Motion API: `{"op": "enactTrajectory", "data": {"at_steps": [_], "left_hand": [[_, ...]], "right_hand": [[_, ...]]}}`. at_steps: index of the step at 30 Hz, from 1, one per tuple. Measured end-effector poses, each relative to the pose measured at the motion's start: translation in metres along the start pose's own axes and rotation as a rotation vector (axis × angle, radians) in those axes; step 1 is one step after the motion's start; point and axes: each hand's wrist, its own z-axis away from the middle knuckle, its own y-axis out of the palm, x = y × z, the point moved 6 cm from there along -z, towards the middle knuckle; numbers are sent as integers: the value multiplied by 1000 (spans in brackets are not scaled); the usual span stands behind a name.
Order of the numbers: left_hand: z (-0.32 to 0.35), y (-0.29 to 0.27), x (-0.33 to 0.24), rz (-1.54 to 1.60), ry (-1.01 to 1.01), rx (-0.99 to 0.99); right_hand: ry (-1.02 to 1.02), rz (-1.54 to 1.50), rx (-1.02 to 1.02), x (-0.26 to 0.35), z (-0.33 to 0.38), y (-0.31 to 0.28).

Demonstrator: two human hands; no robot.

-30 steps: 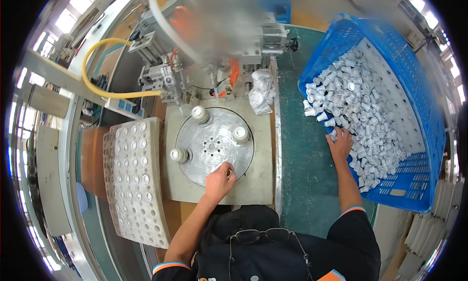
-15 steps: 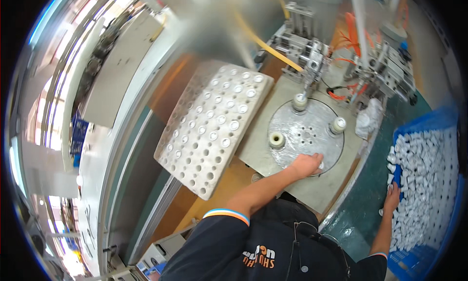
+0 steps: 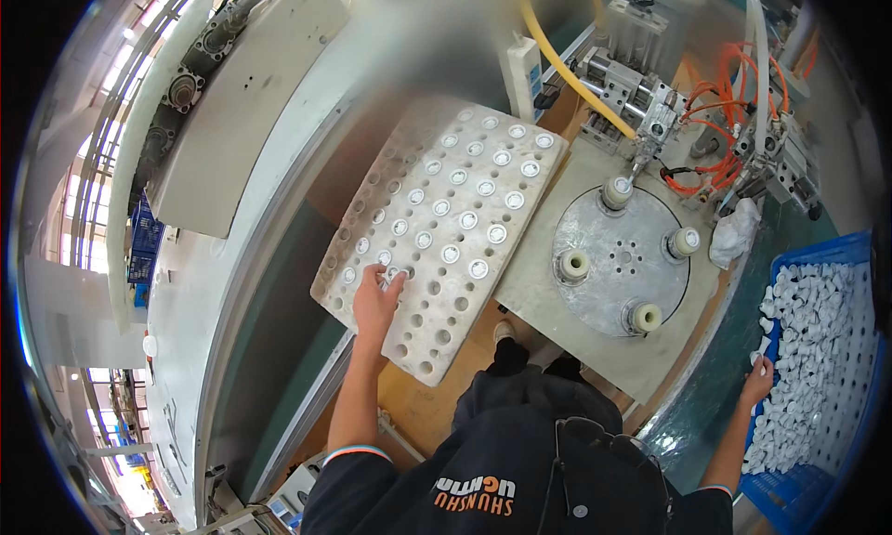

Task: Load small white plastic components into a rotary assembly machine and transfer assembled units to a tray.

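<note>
My left hand [image 3: 374, 305] is over the pale tray [image 3: 420, 342], thumb and fingers pinched around a small white round part [image 3: 390, 274] at one of its holes. The fingers partly hide that part. Rows of similar white round pieces sit in the tray's far holes; several near holes are bare. At the far right, my right hand [image 3: 759, 383] pinches a small white plastic piece [image 3: 759, 351] at the edge of a blue basket [image 3: 785, 491] heaped with like pieces. Between my hands, a round metal turntable [image 3: 609, 289] carries several cream holders, two with white tops and two showing open centres.
Pneumatic cylinders [image 3: 618, 80] with orange hoses [image 3: 734, 98] stand behind the turntable. A yellow hose [image 3: 567, 71] arches over it. A crumpled white cloth [image 3: 735, 233] lies at its right. A grey machine edge [image 3: 228, 247] runs along the left.
My left hand has moved left from the turntable's near holder to the tray, leaving that holder uncovered. My right hand has lifted a white piece at the basket's edge. The view has shifted.
</note>
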Motion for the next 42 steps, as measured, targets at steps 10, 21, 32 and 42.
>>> {"op": "enactTrajectory", "data": {"at_steps": [10, 21, 32, 42], "left_hand": [[-3, 23, 33, -176, 158, 219], [102, 91, -137, 100, 629, 303], [189, 269, -314, 101, 1061, 924], [145, 206, -297, 337, 988, 636]], "right_hand": [[46, -210, 103, 100, 77, 9], [332, -571, 603, 151, 149, 54], [138, -598, 731, 183, 150, 98], [-314, -86, 596, 236, 177, 132]]}}
